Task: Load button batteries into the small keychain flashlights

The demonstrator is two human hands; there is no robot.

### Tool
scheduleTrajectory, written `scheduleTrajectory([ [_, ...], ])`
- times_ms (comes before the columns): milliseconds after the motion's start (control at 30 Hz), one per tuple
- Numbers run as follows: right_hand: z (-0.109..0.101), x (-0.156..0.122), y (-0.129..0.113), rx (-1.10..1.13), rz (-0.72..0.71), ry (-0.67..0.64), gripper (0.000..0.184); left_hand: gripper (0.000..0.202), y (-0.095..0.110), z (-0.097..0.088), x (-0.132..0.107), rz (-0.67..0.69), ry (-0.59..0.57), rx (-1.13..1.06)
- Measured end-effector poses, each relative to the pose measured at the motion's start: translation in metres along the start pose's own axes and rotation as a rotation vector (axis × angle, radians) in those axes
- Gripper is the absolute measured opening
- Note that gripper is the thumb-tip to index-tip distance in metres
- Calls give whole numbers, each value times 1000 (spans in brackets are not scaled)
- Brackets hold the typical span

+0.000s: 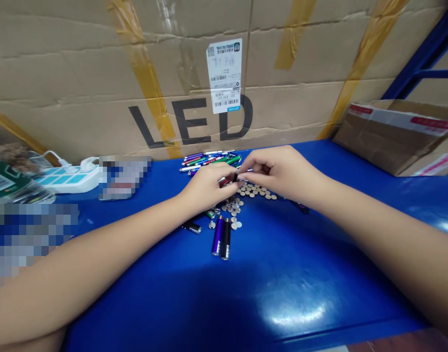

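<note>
My left hand is closed around a small dark tube, apparently a mini flashlight body, mostly hidden by the fingers. At the tube's end, the thumb and forefinger of my right hand are pinched together; whatever is between them is too small to make out. Below the hands a purple flashlight and a black flashlight lie side by side. Many button cells are scattered under and beside the fingers, with small metal caps near them. Another black tube lies left of these.
Behind my hands is a pile of coloured metal flashlights. A large cardboard box marked LED walls off the back of the blue table. A white power strip sits left; an opened carton stands right.
</note>
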State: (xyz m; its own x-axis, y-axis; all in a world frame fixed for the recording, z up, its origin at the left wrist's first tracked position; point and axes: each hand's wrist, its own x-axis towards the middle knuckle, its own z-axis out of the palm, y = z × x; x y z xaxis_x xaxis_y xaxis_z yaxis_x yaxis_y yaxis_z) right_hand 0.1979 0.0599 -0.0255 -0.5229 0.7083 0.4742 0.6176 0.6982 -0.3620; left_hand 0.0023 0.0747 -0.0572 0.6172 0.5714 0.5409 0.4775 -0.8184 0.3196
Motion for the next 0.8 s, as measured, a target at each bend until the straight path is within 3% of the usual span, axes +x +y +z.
scheduleTrajectory([
  [200,-3,0,0,17,10,-55,15,14,-1,0,0,6,22,-16],
  [367,-4,-3,-1,28,21,-28,19,17,-3,0,1,-71,59,12],
  [633,23,-5,-26,-46,-240,-162,8,12,-3,-3,2,-176,118,7],
  [800,36,-5,-34,-96,-139,-221,10,14,-3,-2,2,-201,93,24],
])
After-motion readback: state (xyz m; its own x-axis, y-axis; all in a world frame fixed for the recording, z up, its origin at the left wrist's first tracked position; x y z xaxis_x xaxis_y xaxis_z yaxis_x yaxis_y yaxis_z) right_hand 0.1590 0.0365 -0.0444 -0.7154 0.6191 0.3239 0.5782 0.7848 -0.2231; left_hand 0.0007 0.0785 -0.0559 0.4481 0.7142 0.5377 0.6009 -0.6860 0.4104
